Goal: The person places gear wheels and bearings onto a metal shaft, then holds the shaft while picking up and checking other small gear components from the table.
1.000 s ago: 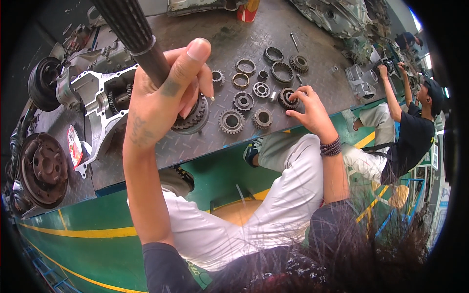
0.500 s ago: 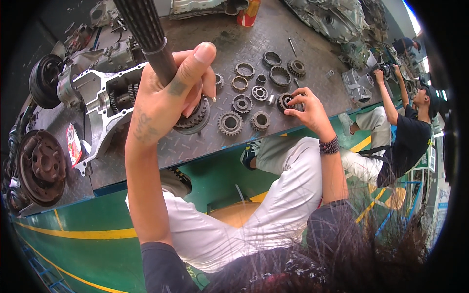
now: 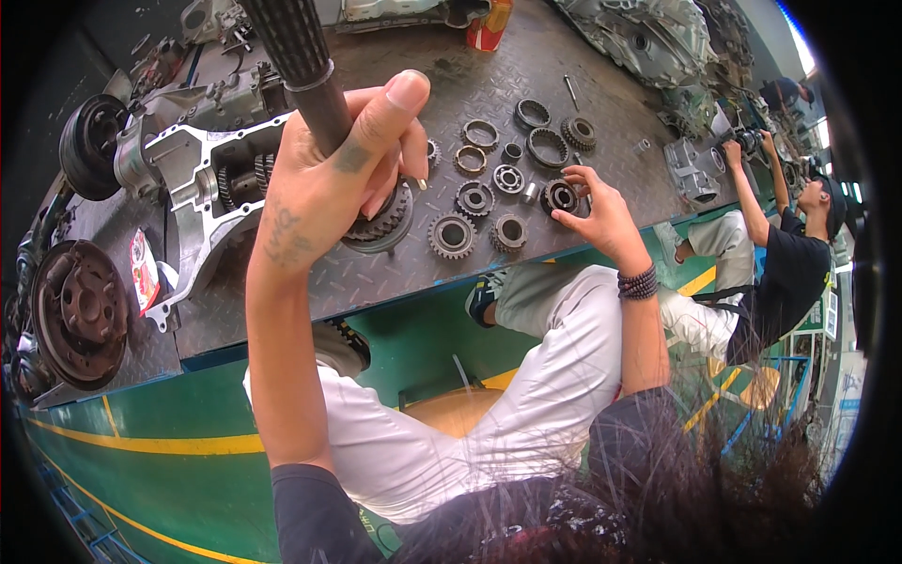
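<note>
My left hand is wrapped round a splined steel shaft that stands upright, its top beyond the picture's edge. Below that fist a toothed gear shows at the shaft's lower end, partly hidden by my fingers. On the table to the right, thumb and fingers of my right hand hold a small dark gear by its rim. Beside it lie a short metal sleeve, a ball bearing and several loose gears, one of them a wide gear nearer the front edge.
Toothed rings lie farther back on the steel table. An opened gearbox housing and a rusty brake drum stand at left. Another housing sits at right, near a co-worker. A red can stands at the back.
My right thumb and fingers have spread from over the small gear to its rim, so more of its face shows. My left hand keeps its hold on the shaft; the view has shifted slightly.
</note>
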A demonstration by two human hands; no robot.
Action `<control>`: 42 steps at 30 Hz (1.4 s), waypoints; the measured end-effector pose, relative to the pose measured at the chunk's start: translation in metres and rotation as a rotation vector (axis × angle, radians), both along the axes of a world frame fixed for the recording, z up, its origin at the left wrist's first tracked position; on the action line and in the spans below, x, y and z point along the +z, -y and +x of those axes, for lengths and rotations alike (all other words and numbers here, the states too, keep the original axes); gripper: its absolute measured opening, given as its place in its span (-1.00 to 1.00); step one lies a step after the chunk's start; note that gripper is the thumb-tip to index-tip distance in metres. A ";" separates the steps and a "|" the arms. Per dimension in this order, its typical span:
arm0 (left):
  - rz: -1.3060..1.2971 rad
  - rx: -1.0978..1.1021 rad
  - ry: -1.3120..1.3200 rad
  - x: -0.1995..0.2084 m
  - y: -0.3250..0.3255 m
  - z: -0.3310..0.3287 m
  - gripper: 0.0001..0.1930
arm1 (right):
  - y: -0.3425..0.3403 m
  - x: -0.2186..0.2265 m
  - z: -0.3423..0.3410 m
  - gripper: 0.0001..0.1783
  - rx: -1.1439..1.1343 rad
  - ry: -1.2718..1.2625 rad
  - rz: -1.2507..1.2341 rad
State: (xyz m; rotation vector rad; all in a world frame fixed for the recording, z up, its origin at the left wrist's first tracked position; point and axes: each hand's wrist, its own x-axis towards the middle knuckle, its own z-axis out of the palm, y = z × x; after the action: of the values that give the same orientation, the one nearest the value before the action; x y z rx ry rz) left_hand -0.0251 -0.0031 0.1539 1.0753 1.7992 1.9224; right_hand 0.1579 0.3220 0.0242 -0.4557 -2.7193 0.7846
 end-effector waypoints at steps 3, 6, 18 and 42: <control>-0.041 -0.022 -0.022 0.002 0.001 0.003 -0.39 | 0.001 0.001 -0.001 -0.30 0.028 0.009 0.048; -0.078 -0.038 0.018 0.004 0.001 0.005 -0.40 | 0.004 0.003 -0.002 -0.28 0.006 0.033 0.071; -0.046 -0.005 0.007 0.003 0.000 0.002 -0.39 | 0.000 0.002 -0.004 -0.18 0.023 -0.018 0.092; -0.061 -0.060 0.068 0.002 0.000 0.000 -0.41 | 0.008 -0.005 -0.196 -0.72 0.220 -0.205 -0.195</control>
State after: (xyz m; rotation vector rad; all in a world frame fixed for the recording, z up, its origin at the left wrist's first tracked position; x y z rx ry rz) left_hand -0.0251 -0.0030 0.1556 1.0192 1.7577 1.8348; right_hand -0.0379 0.3136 0.0189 -0.1065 -2.5398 1.0952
